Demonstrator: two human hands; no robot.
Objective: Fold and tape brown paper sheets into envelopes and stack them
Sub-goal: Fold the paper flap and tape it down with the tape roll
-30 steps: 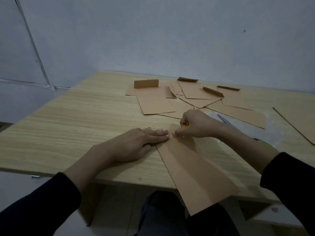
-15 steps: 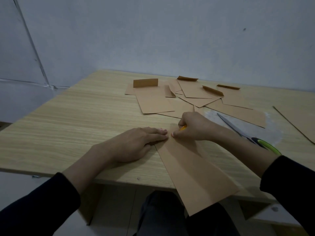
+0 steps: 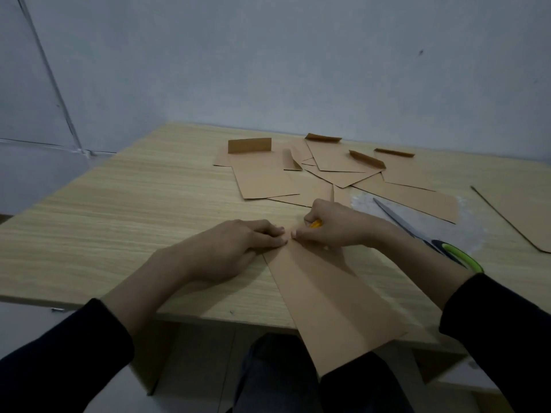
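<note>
1. left hand (image 3: 235,248): fingers near-flat, pressing the far end of the folded brown sheet (image 3: 334,299); holds nothing.
2. right hand (image 3: 337,228): fingers curled round a small yellow item (image 3: 316,224) (can't ID), fingertip on the same end.
3. sheet lies on the worktop (image 3: 119,219), near end overhanging the front edge.
4. done: several envelopes (image 3: 268,180), fanned loosely at the back. Left, my read: crease and tape this one, square the stack; a flat sheet (image 3: 518,216) waits far right.

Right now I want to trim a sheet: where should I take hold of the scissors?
Take the green handle, coming from the near right. The scissors lie flat, blades pointing away to the left, handle end nearest you.
</note>
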